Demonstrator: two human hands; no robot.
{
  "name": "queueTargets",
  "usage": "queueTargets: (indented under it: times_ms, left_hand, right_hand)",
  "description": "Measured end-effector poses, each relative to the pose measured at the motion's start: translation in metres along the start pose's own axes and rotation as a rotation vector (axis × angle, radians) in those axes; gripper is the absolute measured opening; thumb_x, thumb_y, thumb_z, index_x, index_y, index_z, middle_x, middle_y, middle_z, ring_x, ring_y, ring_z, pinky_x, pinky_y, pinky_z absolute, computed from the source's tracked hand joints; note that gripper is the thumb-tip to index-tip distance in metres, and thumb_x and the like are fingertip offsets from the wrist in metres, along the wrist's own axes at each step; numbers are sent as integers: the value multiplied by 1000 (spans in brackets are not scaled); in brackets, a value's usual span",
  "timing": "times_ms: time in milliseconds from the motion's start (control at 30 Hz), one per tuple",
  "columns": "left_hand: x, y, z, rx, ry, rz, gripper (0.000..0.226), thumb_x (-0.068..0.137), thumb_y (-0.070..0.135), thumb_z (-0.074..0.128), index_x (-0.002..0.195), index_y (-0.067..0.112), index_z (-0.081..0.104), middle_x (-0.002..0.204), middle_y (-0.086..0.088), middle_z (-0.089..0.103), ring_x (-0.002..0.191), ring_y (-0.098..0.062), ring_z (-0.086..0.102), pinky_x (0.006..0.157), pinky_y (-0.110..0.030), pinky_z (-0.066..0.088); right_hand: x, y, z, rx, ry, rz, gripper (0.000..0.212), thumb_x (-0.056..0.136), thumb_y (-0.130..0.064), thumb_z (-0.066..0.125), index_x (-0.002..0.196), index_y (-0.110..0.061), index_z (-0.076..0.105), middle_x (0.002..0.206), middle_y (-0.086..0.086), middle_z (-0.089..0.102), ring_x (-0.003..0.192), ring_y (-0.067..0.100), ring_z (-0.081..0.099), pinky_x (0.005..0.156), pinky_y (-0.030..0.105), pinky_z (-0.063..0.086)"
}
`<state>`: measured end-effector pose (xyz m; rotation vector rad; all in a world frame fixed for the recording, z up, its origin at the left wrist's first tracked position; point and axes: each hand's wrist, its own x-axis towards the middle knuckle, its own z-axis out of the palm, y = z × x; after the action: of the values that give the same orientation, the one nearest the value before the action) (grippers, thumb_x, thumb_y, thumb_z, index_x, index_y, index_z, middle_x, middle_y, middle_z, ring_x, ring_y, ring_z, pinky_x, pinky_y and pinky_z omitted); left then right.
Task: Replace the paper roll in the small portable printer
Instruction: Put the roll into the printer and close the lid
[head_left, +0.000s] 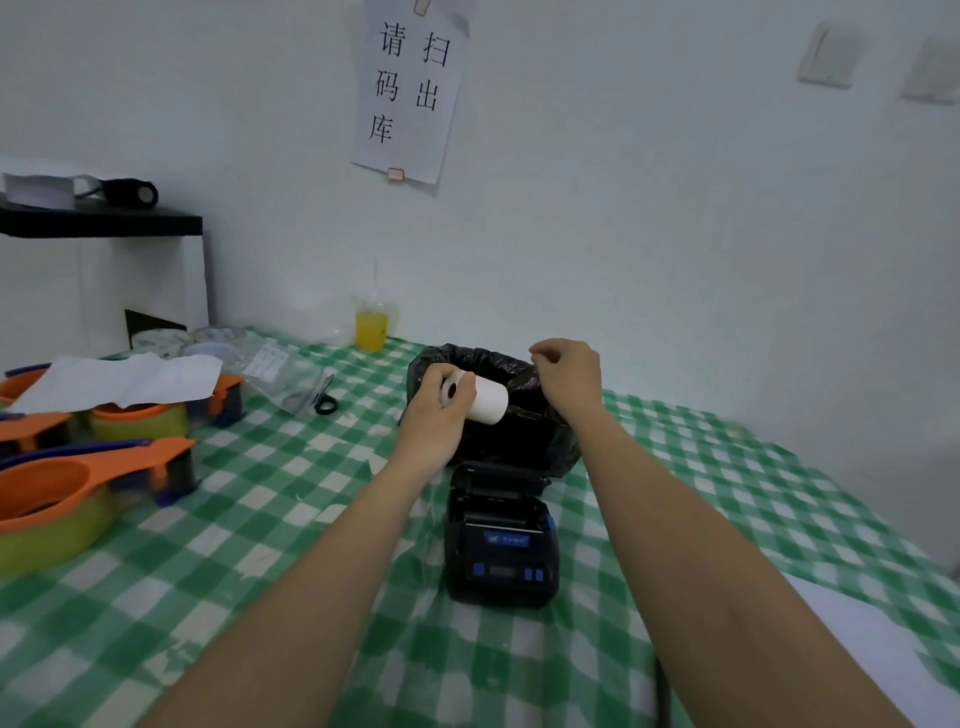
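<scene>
Bench (291, 525): covered with a green and white checked cloth; it carries everything below.
Wall sign (410, 88): a white sheet with black characters, taped to the wall above the far edge of the bench.
Tape dispensers (78, 483): several orange ones on yellow-green rolls, grouped at the left edge of the bench, with a loose white sheet lying across the farther ones.
Black bag (519, 431): a crinkled plastic bag standing open just behind the printer, its mouth facing up.
Printer (501, 545): small, black with blue buttons, near the middle of the bench between the two forearms; its lid is swung up toward the bag and the paper bay is exposed. Whether anything lies in the bay I cannot tell.
Left hand (441, 395): raised over the near left rim of the bag, closed around one end of the paper roll.
Right hand (566, 374): raised over the right rim of the bag, fingers curled with thumb and forefinger pinched together; whether it grips anything I cannot tell.
Paper roll (485, 399): white, dark core facing the camera, held sideways above the bag's opening, up off the bench and behind the printer.
Drink cup (372, 325): clear plastic with yellow liquid and a straw, at the far edge by the wall.
Scissors (324, 400): black handles, lying left of the bag beside a clear plastic sleeve.
</scene>
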<state>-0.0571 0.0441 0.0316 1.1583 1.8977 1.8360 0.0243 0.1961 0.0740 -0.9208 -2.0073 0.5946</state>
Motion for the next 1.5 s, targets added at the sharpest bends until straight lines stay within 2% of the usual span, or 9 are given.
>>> queueTargets:
  times_ms: [167, 367, 467, 533, 767, 933, 1167, 1333, 1500]
  left_hand:
    - [-7, 1, 1, -57, -67, 10, 22, 96, 36, 37, 112, 24, 46, 94, 5, 50, 81, -13, 49, 65, -28, 40]
    - [-26, 6, 3, -152, -110, 13, 14, 98, 30, 35, 105, 32, 47, 89, 3, 51, 65, -11, 47, 59, -25, 44]
    - [-37, 9, 2, -156, -132, -1, 18, 98, 29, 32, 103, 38, 47, 97, 6, 53, 79, -12, 53, 62, -26, 45]
    - [-45, 12, 1, -168, -153, -10, 21, 98, 31, 30, 101, 42, 47, 99, 6, 54, 84, -12, 55, 65, -27, 48]
    - [-61, 19, 2, -148, -245, -67, 37, 97, 46, 28, 128, 35, 43, 99, 7, 57, 83, -11, 58, 72, -31, 51]
    - [-60, 20, -5, -115, -397, -148, 40, 89, 42, 53, 125, 25, 49, 92, 0, 61, 70, -11, 59, 71, -27, 52]
    - [-61, 23, -5, -101, -419, -229, 41, 86, 45, 58, 117, 19, 54, 77, -1, 65, 62, -9, 61, 64, -22, 51]
    - [-63, 21, -3, -125, -407, -230, 38, 85, 40, 61, 117, 19, 55, 101, -4, 64, 81, -14, 66, 73, -26, 57]
    - [-59, 17, -4, -175, -320, -257, 34, 85, 28, 65, 116, 15, 58, 102, -10, 62, 79, -16, 66, 73, -26, 59]
  right_hand:
    - [-41, -12, -12, 448, -145, 53, 15, 89, -19, 59, 96, -17, 71, 90, -3, 70, 88, 16, 65, 88, 40, 56]
    - [-96, -9, -36, 538, -406, -31, 25, 88, -21, 62, 113, -23, 65, 106, -5, 67, 100, 10, 65, 89, 27, 54]
    - [-113, -6, -42, 566, -380, -25, 32, 85, -13, 67, 115, -22, 63, 109, 0, 69, 95, 7, 67, 76, 17, 55]
    - [-120, -4, -43, 569, -334, -32, 30, 84, -13, 68, 110, -26, 65, 111, 5, 69, 100, 14, 67, 76, 21, 55]
    - [-137, -1, -43, 697, -248, 23, 24, 85, -9, 66, 106, -20, 66, 106, 8, 69, 89, 16, 66, 76, 27, 58]
    - [-140, -4, -52, 834, -279, 173, 19, 89, -12, 60, 107, -14, 64, 96, 4, 66, 83, 11, 63, 67, 19, 57]
    - [-145, 3, -57, 833, -398, 224, 24, 89, -20, 60, 112, -13, 63, 109, 11, 62, 103, 23, 63, 77, 26, 57]
    - [-148, 2, -56, 841, -405, 255, 17, 89, -20, 60, 103, -13, 67, 110, 13, 65, 100, 21, 65, 75, 24, 57]
    - [-155, 8, -58, 698, -357, 145, 33, 94, -31, 49, 126, -24, 55, 121, -3, 61, 108, 9, 60, 89, 26, 55]
